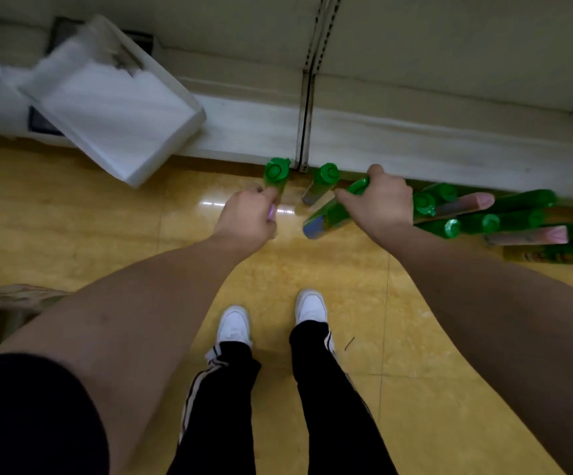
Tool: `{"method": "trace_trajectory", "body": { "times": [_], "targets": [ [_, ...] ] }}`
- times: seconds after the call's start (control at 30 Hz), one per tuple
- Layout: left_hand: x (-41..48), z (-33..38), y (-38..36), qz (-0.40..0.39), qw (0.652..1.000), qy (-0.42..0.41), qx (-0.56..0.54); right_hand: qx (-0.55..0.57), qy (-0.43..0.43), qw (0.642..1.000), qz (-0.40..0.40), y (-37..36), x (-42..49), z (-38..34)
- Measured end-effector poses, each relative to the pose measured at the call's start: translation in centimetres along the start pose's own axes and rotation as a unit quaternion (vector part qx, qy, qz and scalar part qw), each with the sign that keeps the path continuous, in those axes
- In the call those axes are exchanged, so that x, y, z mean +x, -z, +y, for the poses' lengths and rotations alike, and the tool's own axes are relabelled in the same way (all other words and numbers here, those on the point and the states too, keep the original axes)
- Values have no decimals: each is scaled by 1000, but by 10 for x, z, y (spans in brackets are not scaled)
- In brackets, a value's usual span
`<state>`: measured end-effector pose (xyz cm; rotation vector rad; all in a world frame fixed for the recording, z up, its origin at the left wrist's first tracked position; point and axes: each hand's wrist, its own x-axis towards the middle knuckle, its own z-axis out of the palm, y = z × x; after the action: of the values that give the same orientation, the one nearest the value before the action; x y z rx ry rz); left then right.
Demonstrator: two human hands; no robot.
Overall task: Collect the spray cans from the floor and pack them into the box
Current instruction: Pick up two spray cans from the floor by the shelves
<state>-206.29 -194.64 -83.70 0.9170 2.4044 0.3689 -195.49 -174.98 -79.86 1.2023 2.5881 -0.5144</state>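
Though blur hides every label's writing, the left hand [247,219] grips one green-capped metal spray can [276,173], and the right hand [379,204] grips a tilted green spray can [333,212].

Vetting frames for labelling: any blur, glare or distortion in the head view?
Head view: white tray upper left motion-smeared; glare streak on the glossy floor; wide-angle stretches the forearms toward the edges; dim overall, spray cans legible.

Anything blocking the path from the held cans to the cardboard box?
Nothing visible: only floor separates the cardboard box from the left spray can in the left hand and the right spray can in the right hand.
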Motion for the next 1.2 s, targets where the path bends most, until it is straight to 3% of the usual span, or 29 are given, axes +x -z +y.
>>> {"method": "trace_trajectory", "body": {
  "times": [0.13, 0.4, 0.53, 0.73, 0.97, 1.2],
  "targets": [
    [-59, 21, 106, 19, 999, 22, -25, -8, 47, 999, -10, 92, -53, -63],
    [-199, 41, 293, 162, 982, 93, -11, -37, 241, 970, 1, 247, -156, -202],
    [-280, 51, 361, 263, 952, 153, 6, -42, 355, 934, 24, 307, -212, -257],
    [-423, 50, 456, 379, 880, 287, 17, -13, 497, 866, 59, 382, -307, -343],
    [-573, 22, 526, 440, 808, 389, 44, 36, 622, 776, 92, 411, -422, -445],
    [-673, -40, 545, 431, 761, 480, 69, 70, 666, 740, 56, 383, -510, -542]
  ]
}}
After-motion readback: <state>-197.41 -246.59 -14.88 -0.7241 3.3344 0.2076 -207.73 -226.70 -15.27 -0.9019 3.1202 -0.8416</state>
